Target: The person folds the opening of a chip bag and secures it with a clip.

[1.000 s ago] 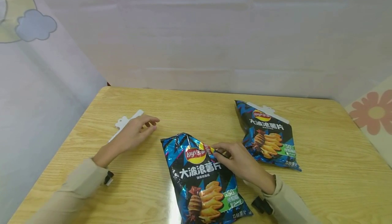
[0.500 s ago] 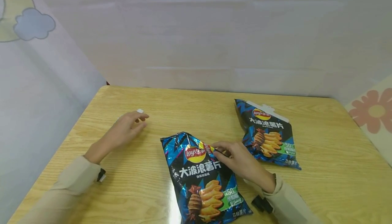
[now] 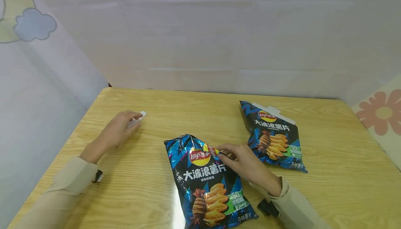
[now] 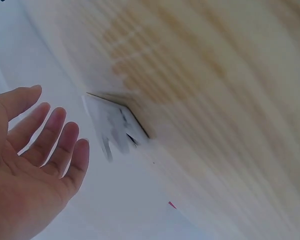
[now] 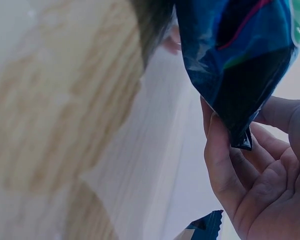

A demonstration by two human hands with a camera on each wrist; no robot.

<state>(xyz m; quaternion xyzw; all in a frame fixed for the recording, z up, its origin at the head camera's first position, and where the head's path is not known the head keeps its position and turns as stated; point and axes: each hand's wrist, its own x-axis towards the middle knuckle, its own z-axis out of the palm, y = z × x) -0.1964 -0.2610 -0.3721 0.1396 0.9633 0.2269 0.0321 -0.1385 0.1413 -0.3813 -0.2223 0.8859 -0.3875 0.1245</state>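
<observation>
My right hand [image 3: 247, 164] pinches the upper right corner of a black and blue Lay's potato chip bag [image 3: 203, 175] lying near the front of the table. That corner is folded over; in the right wrist view the bag's dark tip [image 5: 240, 132] sits between thumb and fingers. At the left, my left hand [image 3: 116, 131] hovers over a white bag clip [image 3: 142, 114], covering most of it. In the left wrist view its fingers are loosely bent and apart from the clip [image 4: 117, 125], holding nothing.
A second chip bag [image 3: 272, 142] lies at the back right, a white clip [image 3: 275, 111] across its top. Behind the wooden table [image 3: 188, 109] hangs a pale cloth [image 3: 200, 41].
My left hand has moved left and slightly back toward me, over the white clip, which lay exposed to its left before. The right hand and both bags stay in place.
</observation>
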